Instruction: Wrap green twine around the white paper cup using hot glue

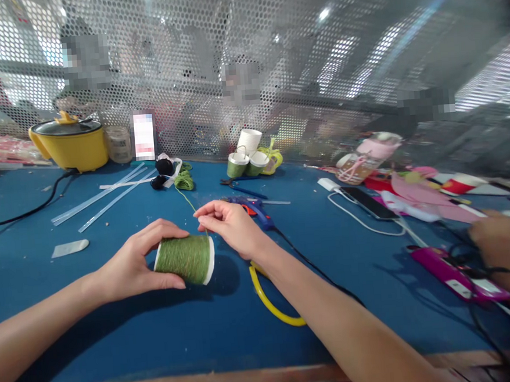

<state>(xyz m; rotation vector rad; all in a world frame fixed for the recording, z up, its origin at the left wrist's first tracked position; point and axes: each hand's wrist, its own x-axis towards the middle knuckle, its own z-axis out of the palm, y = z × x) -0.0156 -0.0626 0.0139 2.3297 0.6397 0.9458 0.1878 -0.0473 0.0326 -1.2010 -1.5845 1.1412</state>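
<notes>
My left hand (149, 262) is closed round a white cup wrapped in green yarn (184, 257), held on its side above the blue table. Close to the cup's right end, my right hand (224, 219) pinches a thin strand of green yarn (186, 199). That strand runs back to a loose green bundle (184, 180) on the table. Behind my right hand lies a blue glue gun (261, 217), partly hidden by it. The yellow handle of a pair of scissors (274, 306) shows beside my right forearm.
Clear glue sticks (100, 196) and black yarn balls (164, 166) lie at the left. Further back stand a yellow electric pot (79, 145), a phone (144, 136) and small green-wrapped cups (238, 165). A purple power strip (453, 273) with cords lies by another person's hand (498, 238).
</notes>
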